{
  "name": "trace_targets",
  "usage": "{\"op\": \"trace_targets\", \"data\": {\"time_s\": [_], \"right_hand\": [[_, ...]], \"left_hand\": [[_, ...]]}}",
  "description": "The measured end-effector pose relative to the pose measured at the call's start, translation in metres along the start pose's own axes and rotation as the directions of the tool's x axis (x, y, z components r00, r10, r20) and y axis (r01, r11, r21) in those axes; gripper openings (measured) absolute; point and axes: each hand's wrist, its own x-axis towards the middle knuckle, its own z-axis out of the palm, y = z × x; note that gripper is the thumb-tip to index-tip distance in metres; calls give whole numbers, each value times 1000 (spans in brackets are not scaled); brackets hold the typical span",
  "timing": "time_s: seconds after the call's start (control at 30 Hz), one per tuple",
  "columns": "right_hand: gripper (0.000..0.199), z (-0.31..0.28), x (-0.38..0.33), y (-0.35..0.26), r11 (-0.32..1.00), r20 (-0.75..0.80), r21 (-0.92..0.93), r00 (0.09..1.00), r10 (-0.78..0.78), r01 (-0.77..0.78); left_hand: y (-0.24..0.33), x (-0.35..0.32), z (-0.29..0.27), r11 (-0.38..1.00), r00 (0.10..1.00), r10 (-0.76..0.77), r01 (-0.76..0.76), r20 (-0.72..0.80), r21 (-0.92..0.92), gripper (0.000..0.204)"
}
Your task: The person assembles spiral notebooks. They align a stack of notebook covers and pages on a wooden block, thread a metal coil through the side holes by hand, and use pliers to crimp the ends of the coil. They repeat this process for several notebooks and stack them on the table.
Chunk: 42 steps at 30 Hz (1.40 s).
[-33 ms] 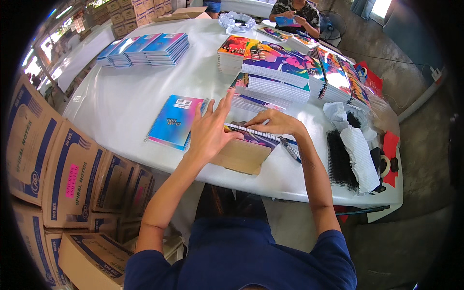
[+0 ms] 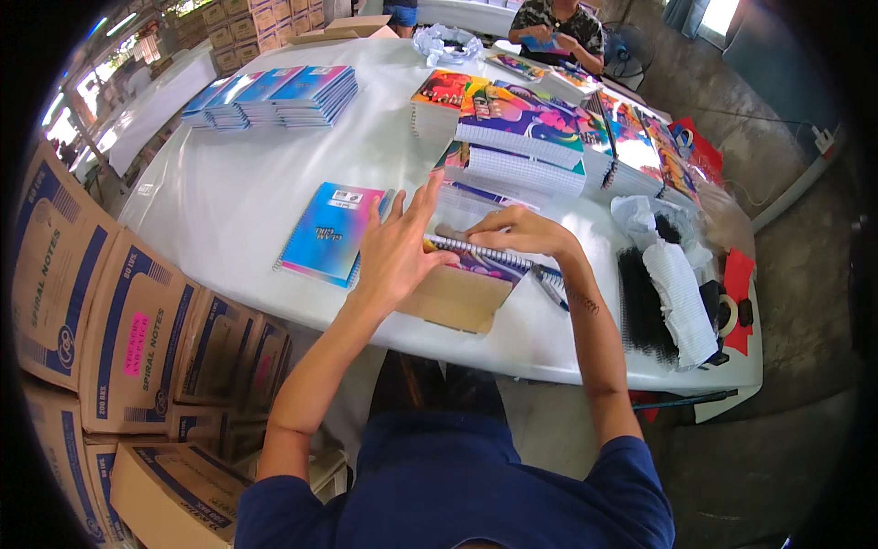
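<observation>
While you are leaning over the white-covered table, the head view is presenting these entries.

Left hand: fingers are standing spread, thumb resting on the notebook; it is seemingly steadying rather than clamping.

Right hand: fingers are bunching over the notebook's ridged edge; you are hiding the tips, so a firm pinch is something I cannot tell.

Hands, as a pair: they are staying apart from each other, both touching the one notebook.

Notebook: it is lying on the table before you, brown board facing you.

Step in hand, by judgement: you are probably fitting or evening the binding along that edge.

Next move, by judgement: it is calling for a steady left thumb and for right fingers following the edge toward its end.

Slim dark tool: it is lying just beside the notebook's right end.

Black coils: they are lying heaped farther right.

Blue-and-pink notebook: it is lying beside your left hand.
</observation>
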Motion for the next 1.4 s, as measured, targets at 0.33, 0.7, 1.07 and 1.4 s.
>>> {"op": "trace_targets", "data": {"time_s": [0.33,0.7,1.07,1.4], "right_hand": [[46,3,16,24,986,-35,129,994,-103,107],[43,13,15,25,637,-83,745,975,-206,198],[50,7,31,-5,998,37,67,999,7,-10],[55,-6,26,-1,944,-74,298,989,-128,144]], "left_hand": [[-24,-8,4,973,988,-67,34,-140,-226,120],[-53,-26,27,295,930,-348,228,118,-928,107],[-56,-31,30,220,928,-354,204,117,-954,89],[-49,-34,31,183,929,-359,162,87,-970,83]]}}
